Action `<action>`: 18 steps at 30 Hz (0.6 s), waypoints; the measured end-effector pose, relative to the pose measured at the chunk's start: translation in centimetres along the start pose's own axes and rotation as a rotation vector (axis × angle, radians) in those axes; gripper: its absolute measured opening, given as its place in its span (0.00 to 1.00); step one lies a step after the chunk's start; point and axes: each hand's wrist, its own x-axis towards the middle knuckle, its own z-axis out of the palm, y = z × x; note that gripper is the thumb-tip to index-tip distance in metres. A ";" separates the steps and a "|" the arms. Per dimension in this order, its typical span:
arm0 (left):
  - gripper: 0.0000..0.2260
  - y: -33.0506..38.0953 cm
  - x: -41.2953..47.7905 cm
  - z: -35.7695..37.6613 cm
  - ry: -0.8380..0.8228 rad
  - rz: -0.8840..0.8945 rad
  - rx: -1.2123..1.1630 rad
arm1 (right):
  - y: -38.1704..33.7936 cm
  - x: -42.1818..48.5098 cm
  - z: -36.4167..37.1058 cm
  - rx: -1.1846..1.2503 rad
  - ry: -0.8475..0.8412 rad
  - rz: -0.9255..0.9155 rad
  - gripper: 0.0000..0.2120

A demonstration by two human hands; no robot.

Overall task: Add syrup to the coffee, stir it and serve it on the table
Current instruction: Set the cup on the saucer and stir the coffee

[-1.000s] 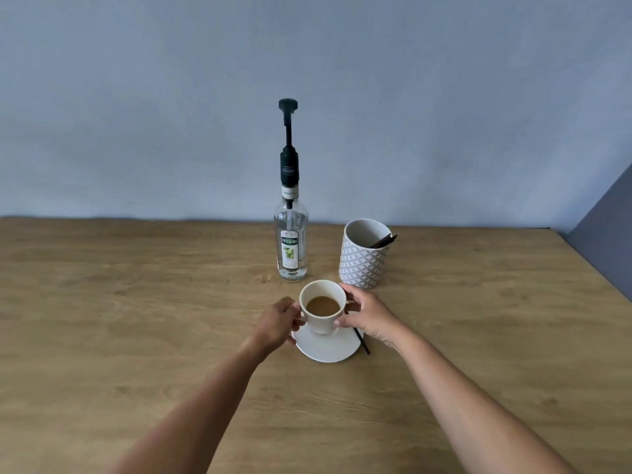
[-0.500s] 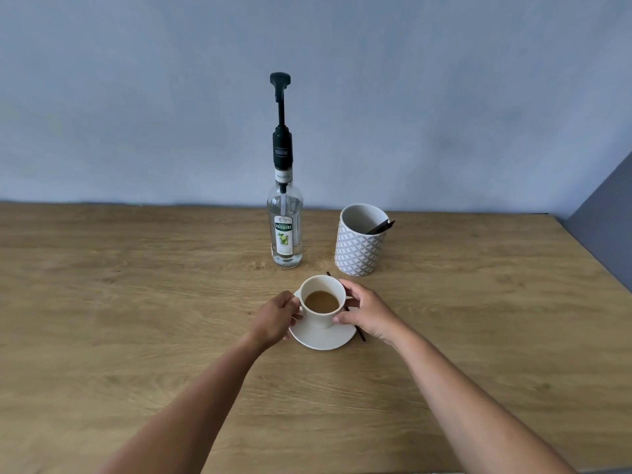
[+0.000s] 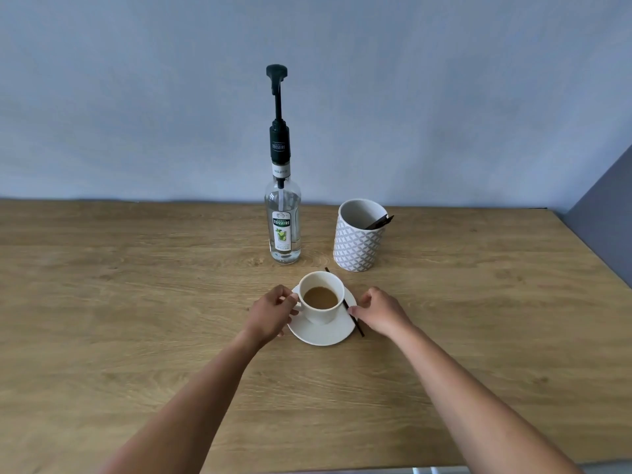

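A white cup of coffee stands on a white saucer in the middle of the wooden table. My left hand wraps the saucer's left edge, thumb and forefinger at the cup's handle. My right hand is curled at the saucer's right rim, fingertips touching it beside a thin dark stirrer that lies across the saucer behind the cup. Whether this hand grips the rim is unclear. The clear syrup bottle with a tall black pump stands just behind the cup.
A grey-and-white patterned mug holding dark sticks stands right of the bottle. A pale blue wall backs the table. The table's right edge runs diagonally at far right beside a grey panel.
The cup and saucer moved slightly toward me, away from the bottle. My right hand slid off the cup to the saucer's right rim. My left hand stayed on the left side.
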 end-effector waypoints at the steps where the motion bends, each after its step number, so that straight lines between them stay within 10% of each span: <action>1: 0.08 0.0 0.0 0.0 0.005 -0.002 -0.015 | 0.0 -0.2 0.3 -0.011 -0.004 0.011 0.17; 18: 0.09 -0.3 0.1 0.1 -0.013 -0.005 -0.059 | 0.0 -1.5 -1.0 0.227 0.236 0.003 0.07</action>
